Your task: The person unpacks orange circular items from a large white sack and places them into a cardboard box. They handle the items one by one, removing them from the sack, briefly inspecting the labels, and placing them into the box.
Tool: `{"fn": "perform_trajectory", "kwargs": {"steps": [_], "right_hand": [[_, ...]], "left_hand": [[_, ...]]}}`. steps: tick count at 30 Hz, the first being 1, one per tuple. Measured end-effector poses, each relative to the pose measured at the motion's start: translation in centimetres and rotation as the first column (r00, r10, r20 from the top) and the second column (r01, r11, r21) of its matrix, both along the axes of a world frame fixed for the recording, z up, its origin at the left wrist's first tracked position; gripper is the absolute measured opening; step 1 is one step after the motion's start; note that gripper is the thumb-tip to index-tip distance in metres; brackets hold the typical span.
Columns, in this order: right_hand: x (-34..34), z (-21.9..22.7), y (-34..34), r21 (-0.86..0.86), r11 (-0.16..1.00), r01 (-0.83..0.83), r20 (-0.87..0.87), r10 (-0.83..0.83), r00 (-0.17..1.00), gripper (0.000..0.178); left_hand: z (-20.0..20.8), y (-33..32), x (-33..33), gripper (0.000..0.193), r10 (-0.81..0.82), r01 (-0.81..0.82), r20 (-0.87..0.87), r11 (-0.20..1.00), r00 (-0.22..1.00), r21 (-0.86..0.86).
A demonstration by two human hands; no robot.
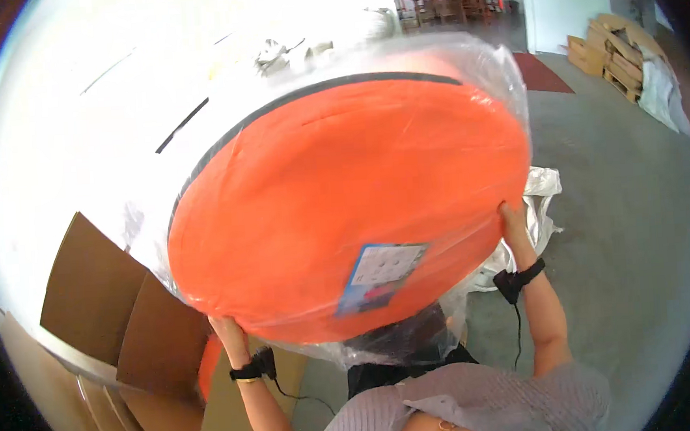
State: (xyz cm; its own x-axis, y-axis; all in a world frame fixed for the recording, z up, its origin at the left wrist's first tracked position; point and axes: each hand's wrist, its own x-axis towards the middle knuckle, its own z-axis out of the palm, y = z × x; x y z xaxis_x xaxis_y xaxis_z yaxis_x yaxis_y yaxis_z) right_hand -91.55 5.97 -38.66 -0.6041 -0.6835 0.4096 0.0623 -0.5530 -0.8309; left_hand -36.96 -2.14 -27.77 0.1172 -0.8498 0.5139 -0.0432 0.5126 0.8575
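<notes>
A large, flat, round orange fabric bundle [343, 192] with a dark edge strip is held up in front of me, tilted. A clear plastic bag [502, 68] wraps it, and a blue-and-white printed card [385, 264] shows on its face. My left hand [230, 331] grips its lower left edge, and my right hand [513, 222] grips its right edge. Both sets of fingers are mostly hidden behind the bundle. Beside my left arm stands an open cardboard box [158, 329] with flaps raised; a bit of orange shows inside it.
White crumpled sheeting [544, 183] lies on the grey floor [602, 279] beyond my right hand. Flattened cardboard [619, 52] is stacked at the far right. A red mat [542, 73] and a wooden table [450, 3] are farther back. Black cords [518, 339] hang from my wrist straps.
</notes>
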Motion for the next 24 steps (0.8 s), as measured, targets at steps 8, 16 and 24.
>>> {"fn": "perform_trajectory", "kwargs": {"steps": [8, 16, 24], "right_hand": [[4.2, -6.0, 0.5, 0.181, 0.973, -0.142, 0.188, 0.108, 0.976, 0.054], [7.5, -3.2, 2.6, 0.243, 0.958, -0.149, 0.231, 0.092, 0.968, 0.061], [8.0, 6.5, 11.4, 0.359, 0.91, -0.209, 0.307, 0.096, 0.947, 0.061]], "left_hand": [[-7.4, 1.2, -2.5, 0.063, -0.177, 0.199, -0.157, 0.971, 0.972, 0.133], [-5.6, -0.5, -3.3, 0.053, -0.02, 0.021, -0.01, 0.986, 1.0, 0.163], [-1.2, 2.3, -4.2, 0.043, -0.336, 0.445, -0.303, 0.765, 0.892, 0.464]]}}
